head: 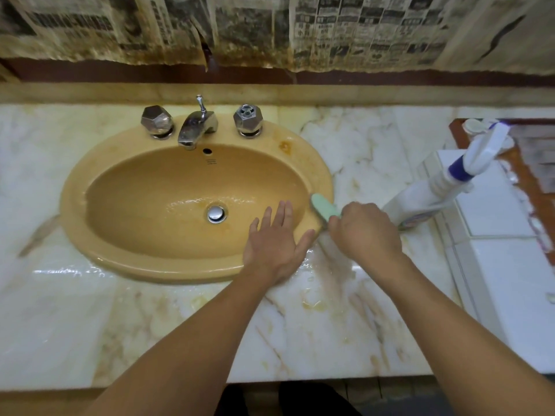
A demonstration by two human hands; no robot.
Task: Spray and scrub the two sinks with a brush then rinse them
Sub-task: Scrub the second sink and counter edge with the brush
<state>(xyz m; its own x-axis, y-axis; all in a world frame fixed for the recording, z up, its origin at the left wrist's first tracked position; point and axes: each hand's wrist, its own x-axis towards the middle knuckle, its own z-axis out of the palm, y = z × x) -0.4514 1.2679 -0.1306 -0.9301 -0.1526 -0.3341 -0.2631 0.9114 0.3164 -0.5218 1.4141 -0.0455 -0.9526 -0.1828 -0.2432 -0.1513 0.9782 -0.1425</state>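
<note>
Spreading across the left of the view, the marble counter [75, 310] carries an oval, mustard-yellow sink [99, 181] set into it, wet around its near rim. At the back of the sink stand a faceted chrome left tap handle [157, 120], a chrome spout [195, 127] with a lift rod behind it, and a matching right tap handle [248, 120]. A chrome drain plug [216, 213] sits at the bottom of the basin, with a thin film of water around it.

Just right of the drain, the left hand [274, 244] lies flat with its fingers straight and spread; this grip is open, the palm over the sink's near right rim and the fingertips reaching into the basin. Beside it, almost touching the left thumb, the right hand [365, 232] has its grip closed around a pale green scrub brush [325, 209], whose head rests on the sink's right rim. The brush's handle is hidden inside the fist, and its bristles cannot be made out.

Further right, a white spray bottle [426, 196] with a blue collar leans against a white tiled ledge [495, 211]; its label is largely hidden. Stained newspaper [270, 28] covers the wall behind. Only one sink is in view.
</note>
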